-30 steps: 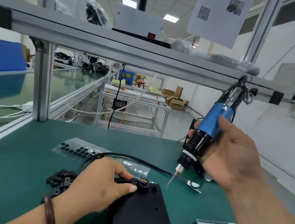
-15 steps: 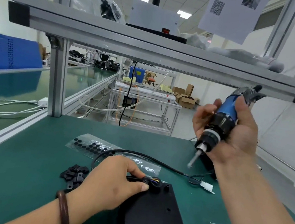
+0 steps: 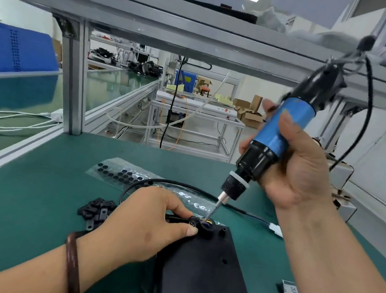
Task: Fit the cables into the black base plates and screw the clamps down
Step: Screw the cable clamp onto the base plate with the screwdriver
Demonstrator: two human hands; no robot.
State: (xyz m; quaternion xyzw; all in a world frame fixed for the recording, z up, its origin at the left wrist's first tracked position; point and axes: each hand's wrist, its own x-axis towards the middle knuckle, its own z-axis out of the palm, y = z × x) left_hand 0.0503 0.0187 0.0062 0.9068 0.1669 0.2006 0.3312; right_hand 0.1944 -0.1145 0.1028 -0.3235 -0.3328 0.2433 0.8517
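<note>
A black base plate (image 3: 204,267) lies on the green bench mat in front of me. At its far left corner sits a black cable clamp (image 3: 201,225) over coloured wires. My left hand (image 3: 146,223) pinches the clamp and cable end with thumb and fingers. A black cable (image 3: 240,209) loops behind it to a white connector (image 3: 275,229). My right hand (image 3: 298,169) grips a blue and black electric screwdriver (image 3: 272,141), tilted, its bit tip down at the clamp.
A pile of loose black clamps (image 3: 96,211) lies left of the plate. A clear bag of black round pads (image 3: 120,174) lies behind my left hand. A foil bag (image 3: 290,292) is at the right edge. An aluminium frame beam (image 3: 177,30) runs overhead.
My right hand brought the screwdriver down and left from a raised position until its bit reached the clamp. My left hand kept its hold on the clamp.
</note>
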